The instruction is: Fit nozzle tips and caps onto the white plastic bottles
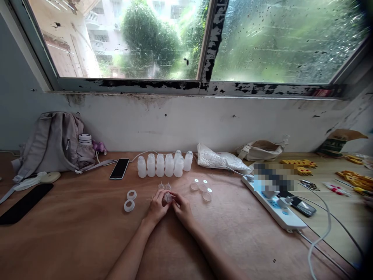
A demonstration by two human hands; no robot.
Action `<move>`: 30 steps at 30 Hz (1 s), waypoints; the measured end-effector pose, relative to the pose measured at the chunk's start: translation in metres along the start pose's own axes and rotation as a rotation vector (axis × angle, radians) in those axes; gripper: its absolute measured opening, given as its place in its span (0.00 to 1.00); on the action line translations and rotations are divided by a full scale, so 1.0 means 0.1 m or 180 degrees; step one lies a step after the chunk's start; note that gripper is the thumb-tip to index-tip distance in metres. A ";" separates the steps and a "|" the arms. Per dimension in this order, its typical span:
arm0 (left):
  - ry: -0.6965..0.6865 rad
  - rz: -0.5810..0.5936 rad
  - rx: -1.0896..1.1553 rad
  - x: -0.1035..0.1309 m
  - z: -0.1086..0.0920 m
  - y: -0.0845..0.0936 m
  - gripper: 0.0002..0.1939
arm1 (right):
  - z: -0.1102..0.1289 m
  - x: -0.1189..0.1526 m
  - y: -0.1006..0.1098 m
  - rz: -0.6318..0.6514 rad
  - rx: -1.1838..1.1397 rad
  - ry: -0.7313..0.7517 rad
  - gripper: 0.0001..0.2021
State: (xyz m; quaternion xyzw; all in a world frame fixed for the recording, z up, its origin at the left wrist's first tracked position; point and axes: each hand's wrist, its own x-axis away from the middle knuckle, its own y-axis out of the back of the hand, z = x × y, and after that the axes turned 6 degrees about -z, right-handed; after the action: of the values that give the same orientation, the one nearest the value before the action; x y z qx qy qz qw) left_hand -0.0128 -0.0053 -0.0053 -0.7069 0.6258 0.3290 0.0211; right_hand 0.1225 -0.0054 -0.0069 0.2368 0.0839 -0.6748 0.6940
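Observation:
My left hand (158, 205) and my right hand (182, 206) meet at the middle of the table, fingertips closed around a small clear bottle nipple (167, 197). Fingers partly cover it. Just beyond them two more clear nipples (161, 186) stand upright on the wood. To the left lie two white screw rings (129, 205), one behind the other. On the right are three clear round caps (206, 196), with small white discs (210, 190) near them. Behind, several small frosted white bottles (160, 165) stand close together.
A phone (119, 168) and a grey backpack (55, 144) lie to the left, with a black flat case (26, 204) nearer. Farther right are a silvery white pouch (218, 157), a power strip (279, 214) with loose cables (328, 217), and yellow pieces (304, 170).

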 end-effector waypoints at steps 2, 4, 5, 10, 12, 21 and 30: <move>-0.0060 0.0019 -0.0047 0.00 -0.01 0.01 0.19 | 0.00 -0.02 0.00 -0.0096 -0.0371 -0.0347 0.15; -0.0118 0.0043 -0.0086 0.00 -0.02 0.01 0.20 | 0.00 -0.04 0.02 -0.0220 -0.0663 -0.0631 0.12; -0.0141 0.0055 -0.0100 0.00 -0.03 0.01 0.19 | -0.01 -0.05 0.03 -0.0255 -0.0779 -0.0737 0.12; -0.0314 0.0138 -0.0193 0.01 -0.04 0.01 0.20 | -0.03 -0.08 0.07 -0.0295 -0.1078 -0.1041 0.11; -0.0436 0.0194 -0.0259 0.01 -0.04 0.01 0.21 | -0.02 -0.09 0.08 -0.0295 -0.1023 -0.1068 0.11; -0.0569 0.0397 -0.0227 0.01 -0.03 0.03 0.20 | 0.01 -0.13 0.13 -0.0396 -0.0607 -0.0841 0.11; -0.0355 0.0017 -0.0407 0.03 -0.14 0.02 0.17 | -0.02 -0.11 0.08 0.0060 -0.1087 -0.1153 0.14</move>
State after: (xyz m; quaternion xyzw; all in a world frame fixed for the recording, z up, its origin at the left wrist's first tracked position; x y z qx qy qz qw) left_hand -0.0080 -0.0146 0.0049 -0.6857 0.6033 0.4072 0.0099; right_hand 0.1298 0.0056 -0.0020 -0.0079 0.0688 -0.6757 0.7339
